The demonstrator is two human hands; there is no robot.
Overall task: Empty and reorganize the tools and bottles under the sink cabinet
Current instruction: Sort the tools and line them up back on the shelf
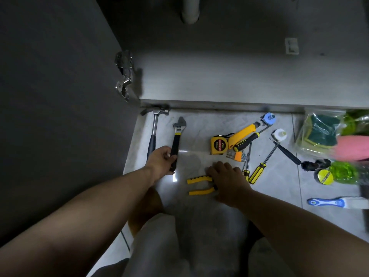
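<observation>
Tools lie on the grey floor tiles in front of the open sink cabinet (229,76). My left hand (162,159) grips the black handle of an adjustable wrench (177,134), whose jaw points toward the cabinet. A hammer (153,126) lies just left of it. My right hand (227,179) rests on the head of yellow-handled pliers (199,185), whose handles point left. Beyond are a yellow tape measure (219,145), a yellow utility knife (242,134), hex keys (237,156) and several screwdrivers (261,168).
The open cabinet door (60,96) stands at the left with its hinge (124,74). A drain pipe (190,11) hangs inside the cabinet. At the right lie bagged sponges (319,130), a tape roll (325,176), a green bottle (347,172) and a blue-white scraper (335,202). My knees are below.
</observation>
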